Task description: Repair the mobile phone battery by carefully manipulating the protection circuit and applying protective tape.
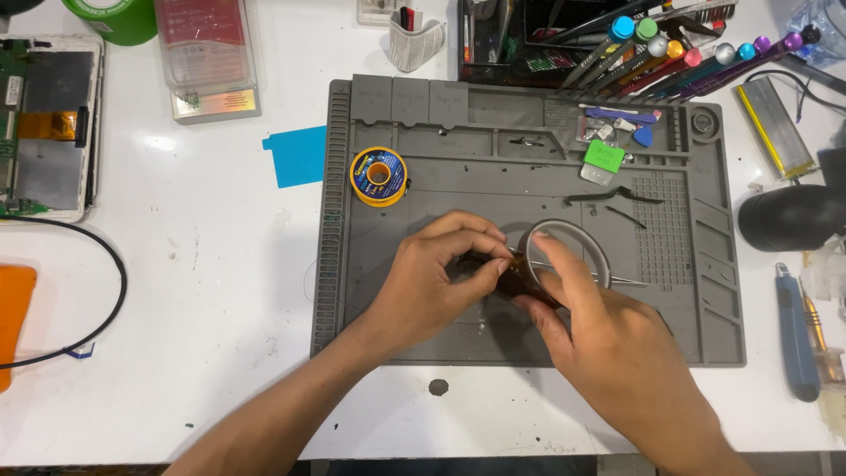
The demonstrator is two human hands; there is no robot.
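Your left hand (441, 273) is pinched shut at thumb and forefinger on the free end of the amber tape, while your right hand (608, 344) grips the tape roll (564, 251) by its rim, thumb over the top edge, holding it on edge just above the middle of the grey work mat (529, 159). To do this pull well, I would keep the roll steady in the right hand and draw the strip out straight and level with the left, so that the thin film does not twist or fold back on itself; keep the pinch at the very tip so little adhesive gets fingered. A pair of tweezers (617, 280) lies just right of the roll, its handle hidden by your hand. A small yellow spool (379, 176) sits well apart at the mat's upper left, a green tab (604, 157) and black strips (612, 198) to the upper right, and coloured-capped tools (687, 48) beyond. On the bench (203, 308) an opened device (48, 123) lies at the far left, cut off by the frame. How much tape is drawn out cannot be told: your fingers cover the strip, and whatever lies beneath them is hidden.
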